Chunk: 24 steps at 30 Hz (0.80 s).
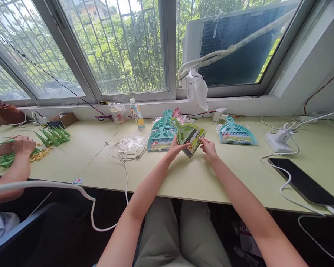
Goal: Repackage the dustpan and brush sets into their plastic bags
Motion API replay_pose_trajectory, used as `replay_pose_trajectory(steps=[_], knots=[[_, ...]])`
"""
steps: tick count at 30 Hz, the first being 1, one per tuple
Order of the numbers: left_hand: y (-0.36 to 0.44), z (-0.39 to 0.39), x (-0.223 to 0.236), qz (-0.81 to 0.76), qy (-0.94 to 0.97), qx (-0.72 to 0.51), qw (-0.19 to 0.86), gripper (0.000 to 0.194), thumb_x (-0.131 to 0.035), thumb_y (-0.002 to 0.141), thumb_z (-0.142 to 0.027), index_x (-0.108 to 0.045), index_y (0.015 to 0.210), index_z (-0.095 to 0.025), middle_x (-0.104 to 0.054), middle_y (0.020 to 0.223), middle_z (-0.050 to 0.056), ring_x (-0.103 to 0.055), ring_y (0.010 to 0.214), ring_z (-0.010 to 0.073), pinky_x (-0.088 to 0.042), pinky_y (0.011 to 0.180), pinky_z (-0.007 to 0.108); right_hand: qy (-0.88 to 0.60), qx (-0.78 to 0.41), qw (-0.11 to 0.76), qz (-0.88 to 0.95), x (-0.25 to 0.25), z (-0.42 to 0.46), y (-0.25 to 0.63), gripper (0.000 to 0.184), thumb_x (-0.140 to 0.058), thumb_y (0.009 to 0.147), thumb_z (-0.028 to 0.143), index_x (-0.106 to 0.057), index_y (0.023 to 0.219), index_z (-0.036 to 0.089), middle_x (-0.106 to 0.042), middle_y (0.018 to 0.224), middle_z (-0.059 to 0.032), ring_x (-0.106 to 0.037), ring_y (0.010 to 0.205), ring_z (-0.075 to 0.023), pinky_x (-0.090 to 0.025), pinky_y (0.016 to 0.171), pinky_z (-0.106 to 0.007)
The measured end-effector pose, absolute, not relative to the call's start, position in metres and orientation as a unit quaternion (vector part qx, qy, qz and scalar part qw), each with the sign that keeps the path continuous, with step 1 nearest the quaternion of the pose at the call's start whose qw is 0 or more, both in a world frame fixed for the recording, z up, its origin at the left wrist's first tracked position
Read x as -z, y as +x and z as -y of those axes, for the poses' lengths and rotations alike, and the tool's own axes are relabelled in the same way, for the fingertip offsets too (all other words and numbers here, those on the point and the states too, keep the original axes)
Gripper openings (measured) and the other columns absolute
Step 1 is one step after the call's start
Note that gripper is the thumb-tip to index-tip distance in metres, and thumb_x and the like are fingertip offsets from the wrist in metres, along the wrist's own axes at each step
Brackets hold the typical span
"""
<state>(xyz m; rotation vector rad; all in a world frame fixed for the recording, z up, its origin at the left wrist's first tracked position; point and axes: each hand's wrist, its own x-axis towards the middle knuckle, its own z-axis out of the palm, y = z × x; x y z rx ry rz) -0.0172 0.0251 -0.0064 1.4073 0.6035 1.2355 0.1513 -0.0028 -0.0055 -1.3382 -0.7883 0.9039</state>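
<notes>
Between my hands is a green mini dustpan and brush set [186,134] with a printed label, tilted above the table. My left hand [175,149] grips its left lower side, thumb across the front. At its right edge, the fingers of my right hand [208,147] pinch the label side. Just behind and to the left lie several teal dustpan sets [161,138] in clear wrap, overlapping. A pink dustpan set [177,112] shows partly behind them. Farther right lies a blue dustpan set [236,133] in a clear bag.
A coiled cable [132,148] with clear plastic lies left, near a bottle [137,114]. At right are a power strip [278,142] and a phone [304,181] with cables. Another person's hands [23,144] work at far left beside green pieces [54,136].
</notes>
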Motion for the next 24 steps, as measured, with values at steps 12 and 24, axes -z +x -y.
replay_pose_trajectory(steps=[12, 24], knots=[[-0.020, -0.025, 0.004, -0.237, 0.569, -0.540, 0.573, 0.078, -0.087, 0.053, -0.028, -0.049, 0.122, -0.020, -0.063, 0.119, 0.010, -0.057, 0.115, 0.0297, -0.043, 0.101, 0.049, -0.546, -0.386, 0.642, 0.374, 0.004, 0.003, 0.143, 0.051, -0.075, 0.054, 0.056, -0.060, 0.087, 0.020, -0.057, 0.071, 0.0010, -0.035, 0.045, -0.0057, -0.031, 0.044, -0.026], [-0.022, -0.022, -0.002, -0.226, 0.547, -0.569, 0.571, 0.086, -0.083, 0.057, -0.023, -0.041, 0.133, -0.023, -0.058, 0.128, 0.011, -0.053, 0.120, 0.0289, -0.041, 0.103, 0.048, -0.600, -0.302, 0.650, 0.356, 0.011, -0.002, 0.143, 0.063, -0.071, 0.064, 0.058, -0.045, 0.110, 0.025, -0.064, 0.108, -0.0076, -0.062, 0.094, -0.0190, -0.051, 0.067, -0.027]])
